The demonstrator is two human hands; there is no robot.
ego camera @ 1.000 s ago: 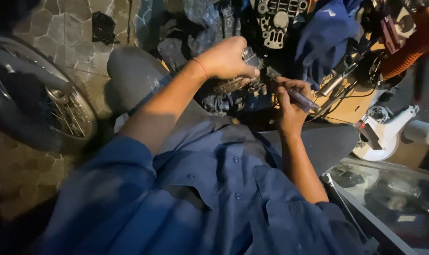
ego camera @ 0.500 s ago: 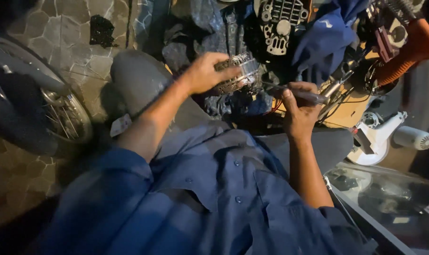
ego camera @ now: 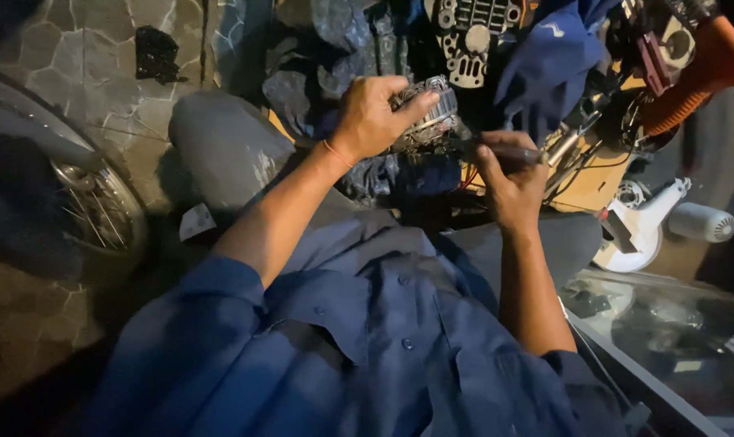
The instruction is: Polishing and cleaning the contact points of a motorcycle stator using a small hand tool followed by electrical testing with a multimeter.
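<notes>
Left hand: the left hand was raised over the lap, its fingers closed around a finned metal part; thumb on the near side, fingers over the top.
Right hand: the right hand sat just right of the part, fingers curled shut on a slim dark tool; the tool lay roughly level, one end pointing left toward the part; whether its tip touched the metal could not be told.
Finned metal part: grey and ribbed; held in the air above the knees, in front of dark cloth.
Change from earlier frames: the left hand had moved left and down from its place one second before; the part, then largely hidden under the hand, now showed its ribs; the right hand had kept its hold on the tool and stayed to the right.
Clothing: blue buttoned shirt; thin orange band at the left wrist.
Surroundings: spoked wheel at left on the stone-paved floor; grey perforated casing beyond the hands; orange ribbed hose upper right; white hairdryer-shaped appliance at right; glass pane lower right.
</notes>
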